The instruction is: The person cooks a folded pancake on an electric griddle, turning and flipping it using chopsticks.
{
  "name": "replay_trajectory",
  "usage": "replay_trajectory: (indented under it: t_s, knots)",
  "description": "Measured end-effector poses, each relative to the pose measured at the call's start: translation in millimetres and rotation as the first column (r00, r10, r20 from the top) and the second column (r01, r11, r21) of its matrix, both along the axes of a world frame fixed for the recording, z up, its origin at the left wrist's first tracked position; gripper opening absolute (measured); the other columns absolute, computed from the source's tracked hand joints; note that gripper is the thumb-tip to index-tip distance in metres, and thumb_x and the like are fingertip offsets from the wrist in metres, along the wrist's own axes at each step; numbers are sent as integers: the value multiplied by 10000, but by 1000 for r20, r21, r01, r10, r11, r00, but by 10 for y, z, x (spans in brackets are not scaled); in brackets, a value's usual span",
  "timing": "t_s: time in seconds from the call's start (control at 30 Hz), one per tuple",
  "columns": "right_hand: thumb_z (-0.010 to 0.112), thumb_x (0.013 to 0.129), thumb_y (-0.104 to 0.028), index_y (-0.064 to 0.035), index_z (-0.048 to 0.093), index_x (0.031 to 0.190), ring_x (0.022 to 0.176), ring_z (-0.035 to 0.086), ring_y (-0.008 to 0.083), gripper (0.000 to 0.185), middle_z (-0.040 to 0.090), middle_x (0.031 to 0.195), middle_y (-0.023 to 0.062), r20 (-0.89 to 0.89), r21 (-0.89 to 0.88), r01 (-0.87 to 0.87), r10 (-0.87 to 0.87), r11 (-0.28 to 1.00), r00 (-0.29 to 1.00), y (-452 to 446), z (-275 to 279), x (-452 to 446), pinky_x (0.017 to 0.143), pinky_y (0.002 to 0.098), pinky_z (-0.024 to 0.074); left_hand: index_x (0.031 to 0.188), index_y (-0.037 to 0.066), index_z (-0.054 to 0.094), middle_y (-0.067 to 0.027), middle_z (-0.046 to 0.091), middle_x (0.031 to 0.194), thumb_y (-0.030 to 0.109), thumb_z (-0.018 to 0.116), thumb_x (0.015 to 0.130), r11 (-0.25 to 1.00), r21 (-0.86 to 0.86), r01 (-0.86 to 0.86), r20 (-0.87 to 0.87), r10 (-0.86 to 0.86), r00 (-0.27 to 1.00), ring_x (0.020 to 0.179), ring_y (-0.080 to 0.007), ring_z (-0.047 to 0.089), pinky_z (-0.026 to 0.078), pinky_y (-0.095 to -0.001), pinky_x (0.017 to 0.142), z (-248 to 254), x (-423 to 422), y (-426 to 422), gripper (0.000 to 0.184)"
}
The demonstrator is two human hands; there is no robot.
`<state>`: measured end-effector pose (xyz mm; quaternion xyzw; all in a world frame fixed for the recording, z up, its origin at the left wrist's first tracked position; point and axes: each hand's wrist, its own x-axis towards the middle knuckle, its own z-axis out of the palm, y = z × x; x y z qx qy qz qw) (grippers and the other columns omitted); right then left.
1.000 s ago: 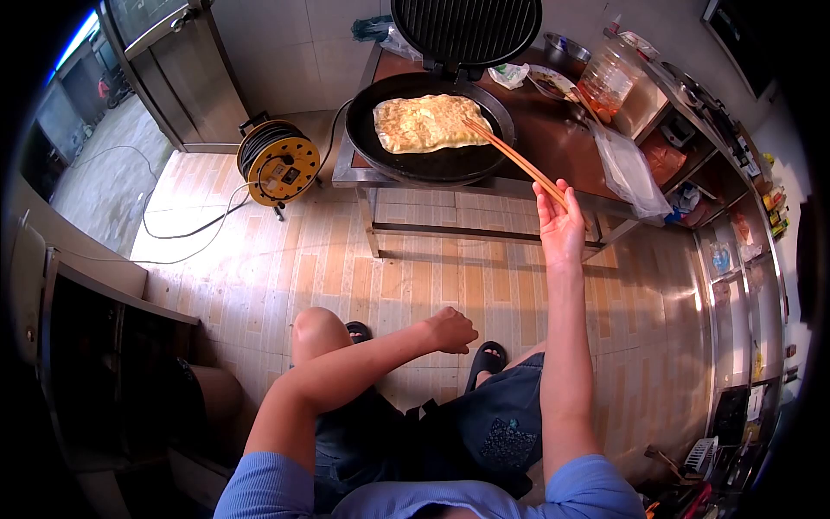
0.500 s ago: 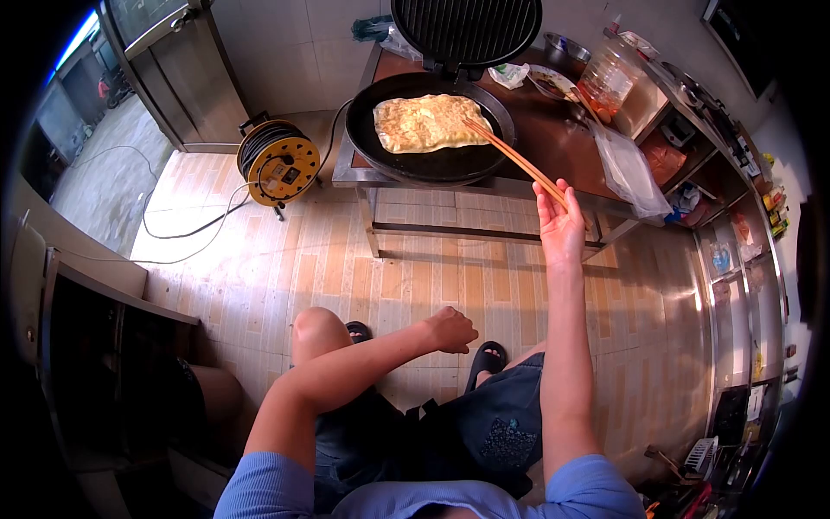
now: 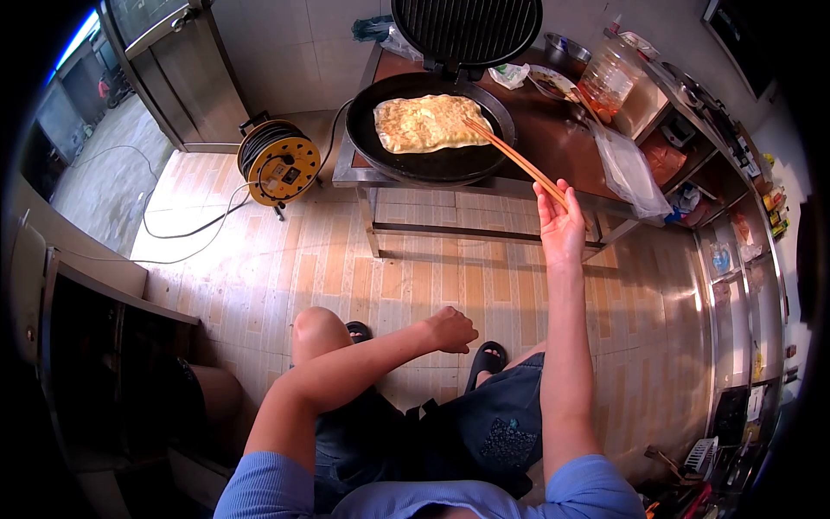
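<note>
Flatbread (image 3: 424, 123) Flat in Griddle Pan (image 3: 450, 167)

Right hand (image 3: 562, 223): fingers closed around chopsticks (image 3: 517, 158), tips at the flatbread's right end. Left hand (image 3: 452, 330): fingers curled inward; degree of closure and any held item cannot be determined.

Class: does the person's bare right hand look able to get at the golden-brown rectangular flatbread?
Probably yes: the right hand holds slim brown wooden chopsticks whose tips appear to touch the flatbread, and the ridged black lid stands raised behind it.
</note>
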<state>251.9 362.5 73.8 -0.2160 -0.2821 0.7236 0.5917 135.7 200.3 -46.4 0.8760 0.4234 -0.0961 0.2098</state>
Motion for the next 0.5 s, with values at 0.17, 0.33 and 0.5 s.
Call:
replay_trajectory:
  t_s: [0.17, 0.33, 0.5]
  knots:
    - [511, 885, -175, 21, 546, 992, 917, 612, 279, 227, 588, 989, 180, -3, 2, -7, 7, 1000, 1000, -6, 10, 2, 755, 258, 535, 963, 79, 588, -105, 609, 913, 355, 564, 792, 1000, -6, 0, -13, 0, 1000, 910, -274, 591, 470, -389, 760, 0, 5, 5, 325]
    - [516, 882, -176, 21, 549, 990, 916, 613, 282, 228, 591, 984, 182, -2, 2, 3, -3, 1000, 1000, -9, 15, -3, 754, 259, 536, 962, 80, 590, -106, 609, 913, 355, 563, 791, 1000, -9, -4, -7, 4, 1000, 916, -275, 589, 467, -391, 766, 3, 3, 4, 325]
    - [515, 882, -175, 22, 551, 989, 915, 614, 283, 227, 592, 983, 185, -4, 8, -1, 1, 1000, 1000, 0, 7, 1, 752, 259, 537, 961, 81, 589, -105, 608, 910, 355, 563, 791, 1000, -3, -1, -8, 1, 1000, 917, -275, 587, 464, -392, 769, -12, 6, 4, 324]
